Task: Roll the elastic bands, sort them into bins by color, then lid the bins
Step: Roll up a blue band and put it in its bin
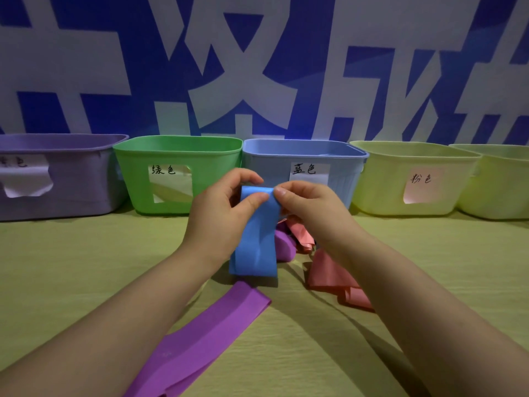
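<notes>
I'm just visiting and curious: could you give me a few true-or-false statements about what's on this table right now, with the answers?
1. Both the left hand and the right hand pinch the top edge of the flat blue elastic band. True.
2. The long purple elastic band lies inside the green plastic bin. False: it lies flat on the yellow-green table, nearer the person.
3. The blue plastic bin stands just behind the hands. True.
4. The green plastic bin is closed with a lid. False: its top is open.
</notes>
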A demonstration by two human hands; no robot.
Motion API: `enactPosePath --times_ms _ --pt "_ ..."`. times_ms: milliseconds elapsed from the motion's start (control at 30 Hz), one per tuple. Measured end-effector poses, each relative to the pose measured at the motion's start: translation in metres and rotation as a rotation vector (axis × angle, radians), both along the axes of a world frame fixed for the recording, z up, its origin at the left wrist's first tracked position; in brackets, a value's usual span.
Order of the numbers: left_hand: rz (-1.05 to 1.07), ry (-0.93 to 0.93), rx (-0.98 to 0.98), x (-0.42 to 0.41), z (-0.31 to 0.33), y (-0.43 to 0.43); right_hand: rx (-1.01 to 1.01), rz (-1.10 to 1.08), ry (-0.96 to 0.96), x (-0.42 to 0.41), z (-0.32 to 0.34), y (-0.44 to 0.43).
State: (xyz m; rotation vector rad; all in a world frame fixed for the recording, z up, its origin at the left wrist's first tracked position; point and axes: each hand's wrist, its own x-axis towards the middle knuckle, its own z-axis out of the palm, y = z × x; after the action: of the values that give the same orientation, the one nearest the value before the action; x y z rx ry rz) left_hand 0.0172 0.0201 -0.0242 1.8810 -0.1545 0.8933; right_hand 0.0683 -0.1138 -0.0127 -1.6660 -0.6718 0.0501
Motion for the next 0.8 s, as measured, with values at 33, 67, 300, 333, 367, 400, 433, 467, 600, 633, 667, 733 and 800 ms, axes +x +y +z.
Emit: enactPosePath --times_ms 33,67,300,333,367,400,433,467,600,633,667,733,800 --pt "0.005 -0.007 0.002 -0.0004 0.0003 -0.0004 -0.02 0.005 -0.003 -0.0003 0.0007 -0.0006" --pt "0.01 -0.011 0.011 -0.0005 0.0004 -0.0006 -0.032 0.012 -0.005 0.0002 0.001 -0.0014" --pt "0.002 -0.004 -0.02 -0.0002 0.0012 -0.0004 0.037 0.022 -0.063 -0.0001 0.0001 -0.002" --pt "-0.01 0.0 -0.027 0.0003 0.0011 -0.0004 0.048 0.014 -0.072 0.0004 0.0 -0.0016" --pt "-0.027 0.004 -0.029 0.0005 0.0011 -0.0005 0.051 0.001 -0.076 -0.0001 0.0007 -0.0015" --pt "-0.043 0.009 -0.026 0.0007 0.0008 -0.0008 0.047 -0.013 -0.084 0.0004 0.0006 -0.0016" --pt "-0.053 0.015 -0.02 0.0009 0.0003 -0.0009 0.042 -0.029 -0.087 0.0008 0.0005 -0.002" --pt "-0.052 0.019 -0.014 0.0012 -0.0004 -0.0006 0.034 -0.039 -0.093 0.0015 -0.0002 -0.0024" --pt "-0.007 0.016 0.013 0.0025 -0.0013 0.0018 -0.037 -0.053 -0.108 0.0023 -0.0012 -0.0013" --pt "-0.003 0.017 0.012 0.0027 -0.0008 0.0019 -0.048 -0.054 -0.103 0.0025 -0.0015 -0.001" --pt "-0.001 0.017 0.008 0.0032 -0.0008 0.0022 -0.057 -0.052 -0.096 0.0024 -0.0014 -0.0011" --pt "0.001 0.015 0.008 0.0029 -0.0005 0.0016 -0.066 -0.046 -0.081 0.0019 -0.0011 -0.0022" --pt "0.009 0.014 0.014 0.0025 -0.0002 0.0016 -0.075 -0.043 -0.104 0.0013 -0.0013 -0.003"
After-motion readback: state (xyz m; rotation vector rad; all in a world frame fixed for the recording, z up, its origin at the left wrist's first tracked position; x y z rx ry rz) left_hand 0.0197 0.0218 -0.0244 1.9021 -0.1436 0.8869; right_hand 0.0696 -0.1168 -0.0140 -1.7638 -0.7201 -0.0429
